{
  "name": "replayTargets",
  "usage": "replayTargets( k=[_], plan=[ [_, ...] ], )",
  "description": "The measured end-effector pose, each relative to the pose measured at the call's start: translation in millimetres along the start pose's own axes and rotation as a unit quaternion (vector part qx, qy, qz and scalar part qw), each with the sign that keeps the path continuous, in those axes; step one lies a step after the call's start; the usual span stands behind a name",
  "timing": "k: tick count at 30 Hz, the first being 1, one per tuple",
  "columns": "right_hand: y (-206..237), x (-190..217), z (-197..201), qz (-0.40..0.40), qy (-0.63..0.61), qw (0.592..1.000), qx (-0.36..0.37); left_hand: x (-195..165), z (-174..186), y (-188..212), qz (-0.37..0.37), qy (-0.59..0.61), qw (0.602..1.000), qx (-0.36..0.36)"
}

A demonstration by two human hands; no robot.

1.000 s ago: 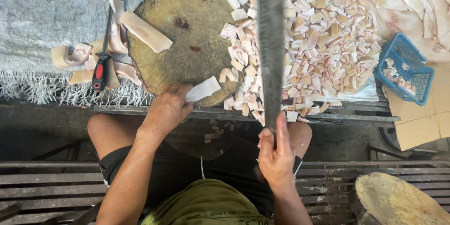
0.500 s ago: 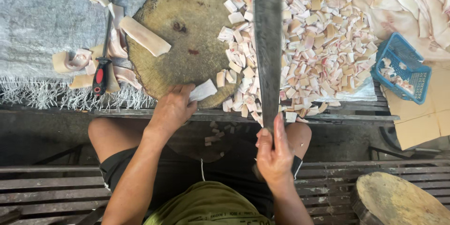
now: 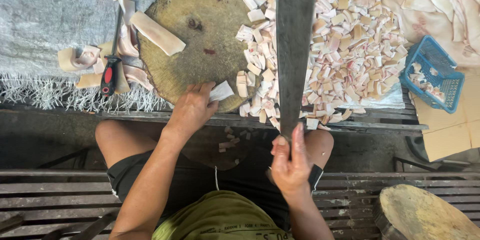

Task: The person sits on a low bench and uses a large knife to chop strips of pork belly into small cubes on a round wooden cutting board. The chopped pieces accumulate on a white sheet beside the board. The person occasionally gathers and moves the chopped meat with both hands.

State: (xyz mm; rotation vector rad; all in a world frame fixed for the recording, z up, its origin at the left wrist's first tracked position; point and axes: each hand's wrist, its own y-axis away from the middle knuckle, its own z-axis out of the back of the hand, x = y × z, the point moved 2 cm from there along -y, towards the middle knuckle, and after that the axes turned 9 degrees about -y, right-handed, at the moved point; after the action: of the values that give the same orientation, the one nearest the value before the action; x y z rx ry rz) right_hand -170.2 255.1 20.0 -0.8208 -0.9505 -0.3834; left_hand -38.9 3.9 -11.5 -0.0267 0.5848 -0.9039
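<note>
Seen from above: right hand (image 3: 291, 162) clenched round the handle of a long, broad dark-steel cleaver (image 3: 295, 45), blade raised and pointing away from the body, hiding a strip of the heap beneath. Left hand (image 3: 194, 109) rests on the near rim of a round, worn yellow-brown wooden chopping block (image 3: 200, 40), fingers pinching a small pale square of cut fat (image 3: 221, 91) against the edge.

Beyond the left hand, toward the block's far-left side, lies a long cream-coloured slab of pork skin w/ fat (image 3: 156, 32), uncut, touching the wood. Between the two hands & spreading beyond the right one: a wide heap of small white-and-pink diced pieces (image 3: 350, 35), pressed up against the block's right side; a few bits have dropped to the dark ground near the knees.

Left of the left hand, a slim tool with a red-and-black handle (image 3: 108, 74) lies among curled pale skin strips (image 3: 85, 60) on a grey woven mat with a frayed fringe (image 3: 45, 20). Far right of the cleaver hand: a small blue plastic mesh basket (image 3: 434, 72) holding a few pieces, just beside large pale uncut sheets (image 3: 440, 0). A second wooden block (image 3: 425, 215) sits near the right elbow, at lower right.
</note>
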Motion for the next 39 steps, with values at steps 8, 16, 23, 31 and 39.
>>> replayTargets(
  k=[8, 16, 23, 31, 39],
  plan=[
    [5, -2, -19, 0.004, 0.141, 0.973, 0.18, 2, -2, 2, -0.001, -0.003, 1.0, -0.007],
    [11, 17, 4, 0.051, -0.031, 0.998, 0.008, 7, 16, 14, 0.003, 0.015, 0.999, -0.031],
    [12, -5, -28, -0.053, 0.129, 0.967, 0.213, 0, 38, 21, 0.002, 0.024, 0.999, -0.044],
    [7, 10, 9, -0.085, 0.098, 0.974, 0.184, 14, 33, 28, 0.132, 0.088, 0.981, -0.111],
    [-60, -70, 11, 0.052, 0.315, 0.899, 0.301, 33, 13, 5, 0.098, -0.03, 0.98, -0.17]
  ],
)
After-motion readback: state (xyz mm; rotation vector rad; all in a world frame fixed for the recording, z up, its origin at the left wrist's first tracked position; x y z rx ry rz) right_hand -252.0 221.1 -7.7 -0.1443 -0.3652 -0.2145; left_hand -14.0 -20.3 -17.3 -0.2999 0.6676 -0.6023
